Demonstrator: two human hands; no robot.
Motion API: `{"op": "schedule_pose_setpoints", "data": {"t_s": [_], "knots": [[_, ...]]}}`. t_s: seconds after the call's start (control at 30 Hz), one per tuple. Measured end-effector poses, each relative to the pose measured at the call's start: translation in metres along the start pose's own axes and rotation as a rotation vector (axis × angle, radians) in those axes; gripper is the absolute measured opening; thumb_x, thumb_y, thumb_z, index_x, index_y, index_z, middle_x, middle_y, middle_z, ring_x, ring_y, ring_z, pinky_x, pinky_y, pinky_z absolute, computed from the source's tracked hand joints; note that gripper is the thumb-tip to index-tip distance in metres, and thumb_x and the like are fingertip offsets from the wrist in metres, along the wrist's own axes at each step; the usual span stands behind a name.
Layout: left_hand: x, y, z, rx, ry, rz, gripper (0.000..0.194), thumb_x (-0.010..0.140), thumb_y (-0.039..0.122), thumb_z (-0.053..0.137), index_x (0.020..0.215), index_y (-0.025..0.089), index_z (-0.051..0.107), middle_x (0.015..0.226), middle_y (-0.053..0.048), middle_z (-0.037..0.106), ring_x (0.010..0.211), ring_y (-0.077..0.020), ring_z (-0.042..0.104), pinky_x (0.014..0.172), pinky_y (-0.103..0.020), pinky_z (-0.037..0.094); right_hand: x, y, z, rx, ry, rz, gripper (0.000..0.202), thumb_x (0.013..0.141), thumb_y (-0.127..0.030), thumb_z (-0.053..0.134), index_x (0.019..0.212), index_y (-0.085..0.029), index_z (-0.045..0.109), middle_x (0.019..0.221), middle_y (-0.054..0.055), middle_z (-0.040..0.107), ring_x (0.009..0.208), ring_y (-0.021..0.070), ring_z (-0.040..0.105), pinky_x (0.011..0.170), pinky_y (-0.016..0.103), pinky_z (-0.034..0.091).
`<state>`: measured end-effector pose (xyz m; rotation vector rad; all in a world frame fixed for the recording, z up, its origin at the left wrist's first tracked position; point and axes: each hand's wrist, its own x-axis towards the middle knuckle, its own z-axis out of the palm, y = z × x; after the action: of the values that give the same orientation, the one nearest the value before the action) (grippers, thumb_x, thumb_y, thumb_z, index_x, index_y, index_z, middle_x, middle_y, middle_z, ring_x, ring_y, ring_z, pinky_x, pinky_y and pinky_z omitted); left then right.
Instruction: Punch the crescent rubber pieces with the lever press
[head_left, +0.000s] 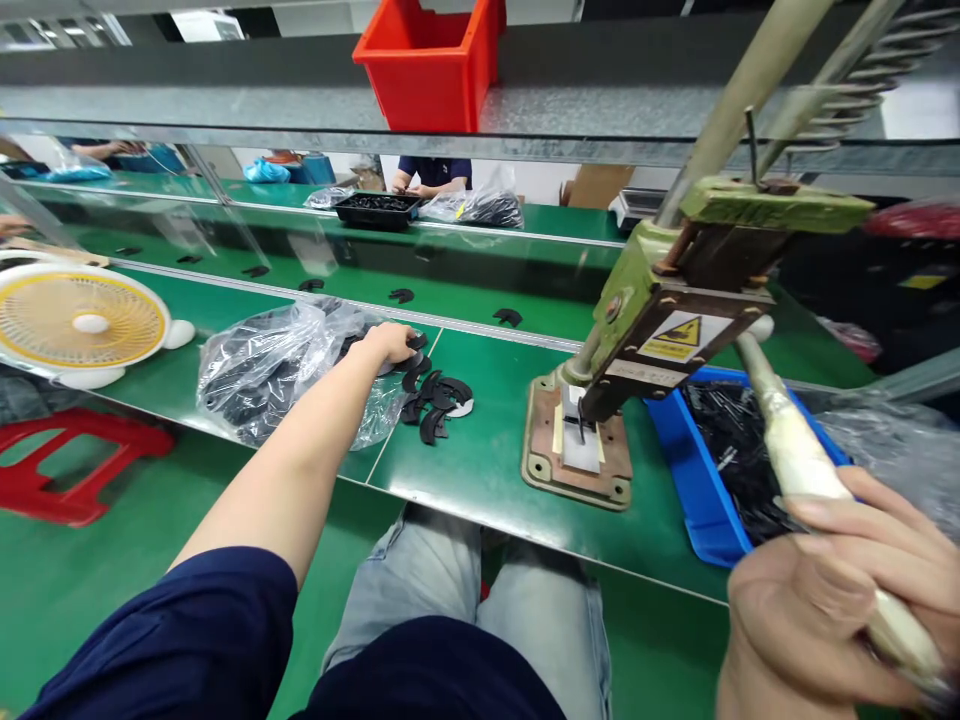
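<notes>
My right hand [847, 600] is wrapped round the pale lever handle [802, 450] of a green hand press [637, 290]. Under the press ram, a small metal fixture [581, 440] sits on the base plate, with a thin dark hook-like piece at it. My left hand [388, 343] reaches out to the mouth of a clear plastic bag [262, 360] of black parts. Its fingers are closed at a black curved part [417, 341], partly hidden by the hand. Just right of it, several black curved parts [435, 400] lie in a loose pile on the green bench.
A blue bin [690, 480] of black pieces stands right of the press. Black curved parts [508, 316] lie spaced along the strip behind. A red bin [427, 60] sits on the shelf above. Left are a fan [82, 320] and a red stool [82, 465]. Another person [435, 175] works opposite.
</notes>
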<state>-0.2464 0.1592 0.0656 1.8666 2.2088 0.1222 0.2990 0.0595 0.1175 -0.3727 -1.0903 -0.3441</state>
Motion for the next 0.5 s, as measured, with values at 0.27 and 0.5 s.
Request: {"op": "schedule_pose_setpoints", "data": {"t_s": [0.27, 0.5], "knots": [[0.007, 0.023, -0.011, 0.054, 0.034, 0.034, 0.06, 0.076, 0.033, 0.082, 0.133, 0.022, 0.067, 0.122, -0.011, 0.078, 0.11, -0.028, 0.072, 0.093, -0.031, 0.053, 0.002, -0.01, 0.0, -0.04, -0.048, 0.049, 0.058, 0.075, -0.061, 0.071, 0.051, -0.022, 0.035, 0.049, -0.001, 0.042, 0.048, 0.0207, 0.056, 0.075, 0.063, 0.06], [-0.042, 0.091, -0.017, -0.188, 0.07, 0.34, 0.031, 0.09, 0.04, 0.07, 0.114, 0.022, 0.074, 0.099, -0.003, 0.076, 0.088, -0.0212, 0.07, 0.081, -0.03, 0.051, 0.005, -0.037, -0.001, -0.046, -0.184, 0.142, 0.034, 0.085, -0.045, 0.069, 0.067, -0.021, 0.052, 0.059, -0.002, 0.051, 0.063, 0.0186, 0.062, 0.094, 0.06, 0.058]]}}
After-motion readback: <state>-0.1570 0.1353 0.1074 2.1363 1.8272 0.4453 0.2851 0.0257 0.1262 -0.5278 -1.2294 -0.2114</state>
